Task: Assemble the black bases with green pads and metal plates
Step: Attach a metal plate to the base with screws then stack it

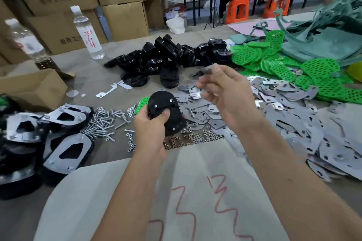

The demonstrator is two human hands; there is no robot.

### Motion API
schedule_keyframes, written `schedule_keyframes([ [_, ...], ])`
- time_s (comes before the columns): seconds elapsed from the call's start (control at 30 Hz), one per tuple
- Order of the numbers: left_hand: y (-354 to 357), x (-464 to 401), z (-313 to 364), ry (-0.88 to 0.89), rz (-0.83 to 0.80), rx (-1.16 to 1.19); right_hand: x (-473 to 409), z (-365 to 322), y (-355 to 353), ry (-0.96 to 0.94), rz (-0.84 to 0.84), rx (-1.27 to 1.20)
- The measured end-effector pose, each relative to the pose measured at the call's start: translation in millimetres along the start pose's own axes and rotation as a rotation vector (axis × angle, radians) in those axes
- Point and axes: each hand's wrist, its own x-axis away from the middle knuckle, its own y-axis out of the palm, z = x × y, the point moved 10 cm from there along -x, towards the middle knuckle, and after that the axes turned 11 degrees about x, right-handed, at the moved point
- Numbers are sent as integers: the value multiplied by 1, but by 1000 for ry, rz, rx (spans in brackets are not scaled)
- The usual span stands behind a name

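My left hand (pixel 151 126) grips a black base (pixel 165 112) above the near middle of the desk (pixel 101 76), thumb curled over its face, where three small screw ends show; a green pad (pixel 141 104) peeks out from behind its left edge. My right hand (pixel 225 92) is raised just to the right of it, fingers (pixel 205 84) curled and blurred — they seem to pinch something small and dark at the tips, but I cannot tell what, or whether they hold anything at all.

Below the base lie loose nuts (pixel 194 138), and to their left a heap of screws (pixel 103 119). Grey metal plates (pixel 293 123) spread over the right side of the desk. Toward the far edge sits a pile of black bases (pixel 166 58), with more green pads (pixel 293 68) to its right. Finished assemblies (pixel 49 133) — black bases with metal plates on top — are stacked at the left edge. A water bottle (pixel 87 33) stands near the far left corner, cardboard boxes (pixel 117 6) behind it.
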Motion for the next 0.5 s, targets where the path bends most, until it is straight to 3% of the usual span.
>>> schedule_keyframes([
  [0.17,-15,-15,9,51,64,-19,10,41,21,-23,-84,133],
  [0.37,-24,-20,4,68,129,-30,23,54,50,-58,-310,320],
  [0.5,-24,-22,5,87,114,-37,25,63,53,-33,-296,420],
])
